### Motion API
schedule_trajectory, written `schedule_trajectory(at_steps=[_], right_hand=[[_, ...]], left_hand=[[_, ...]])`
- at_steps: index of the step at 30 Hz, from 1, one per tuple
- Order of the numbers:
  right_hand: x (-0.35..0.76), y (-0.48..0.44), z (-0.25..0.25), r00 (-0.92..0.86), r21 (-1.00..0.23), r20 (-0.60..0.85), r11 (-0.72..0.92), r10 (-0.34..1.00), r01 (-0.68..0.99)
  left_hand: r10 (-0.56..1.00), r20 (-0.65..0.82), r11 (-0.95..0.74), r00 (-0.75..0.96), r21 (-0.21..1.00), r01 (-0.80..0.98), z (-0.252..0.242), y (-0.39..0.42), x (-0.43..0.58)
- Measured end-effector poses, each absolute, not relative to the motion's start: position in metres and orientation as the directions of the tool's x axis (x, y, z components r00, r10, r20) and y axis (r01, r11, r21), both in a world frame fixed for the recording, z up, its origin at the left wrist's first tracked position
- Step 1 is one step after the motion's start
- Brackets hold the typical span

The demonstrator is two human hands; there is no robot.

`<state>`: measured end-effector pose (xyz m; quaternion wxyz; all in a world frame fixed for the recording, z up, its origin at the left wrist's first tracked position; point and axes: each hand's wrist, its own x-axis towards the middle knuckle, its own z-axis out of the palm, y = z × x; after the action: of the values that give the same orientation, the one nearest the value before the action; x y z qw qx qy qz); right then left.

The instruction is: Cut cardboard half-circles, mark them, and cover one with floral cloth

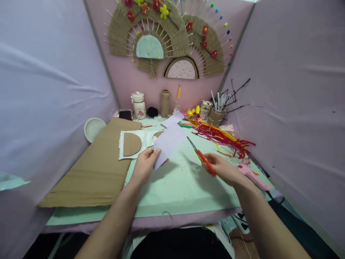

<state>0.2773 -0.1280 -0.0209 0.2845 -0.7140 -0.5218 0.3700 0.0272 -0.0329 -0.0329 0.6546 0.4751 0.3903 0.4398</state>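
Note:
My left hand (pixel 148 162) pinches the lower left edge of a pale lilac sheet of paper (pixel 169 142), held up over the mint-green table (pixel 172 194). Red-handled scissors (pixel 206 162) are in my right hand (pixel 218 167), their blades pointing up and left toward the paper without touching it. Beyond the sheet lies another pale piece of paper (pixel 174 118). Left of my left hand, a brown cardboard half-circle (pixel 131 144) rests on white cloth (pixel 144 136).
A large cardboard sheet (pixel 94 172) covers the table's left side, near a white bowl (pixel 94 129). Red and orange pipe cleaners (pixel 218 135) and a pink glue gun (pixel 254 176) lie right. A jar (pixel 139 106) and twine spool (pixel 165 103) stand behind.

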Motion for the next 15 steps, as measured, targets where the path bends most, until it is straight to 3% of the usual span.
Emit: schedule_trajectory(at_steps=[2,7,11,15], right_hand=[[0.264,-0.163,-0.023,0.086,-0.899,-0.191,-0.209,0.978,0.384],[0.232,-0.21,-0.023,-0.009,-0.923,-0.314,-0.303,0.949,0.237],[0.216,-0.21,-0.025,-0.086,-0.91,-0.388,-0.367,0.918,0.194],[0.21,-0.204,-0.029,-0.124,-0.918,-0.371,-0.345,0.92,0.194]], left_hand=[[0.957,-0.087,0.154,0.278,0.962,-0.228,-0.026,-0.034,0.028],[0.957,-0.101,0.166,0.272,0.96,-0.226,-0.018,-0.038,0.035],[0.951,-0.104,0.172,0.292,0.96,-0.22,-0.02,-0.043,0.044],[0.942,-0.101,0.175,0.32,0.961,-0.214,-0.021,-0.048,0.047]])
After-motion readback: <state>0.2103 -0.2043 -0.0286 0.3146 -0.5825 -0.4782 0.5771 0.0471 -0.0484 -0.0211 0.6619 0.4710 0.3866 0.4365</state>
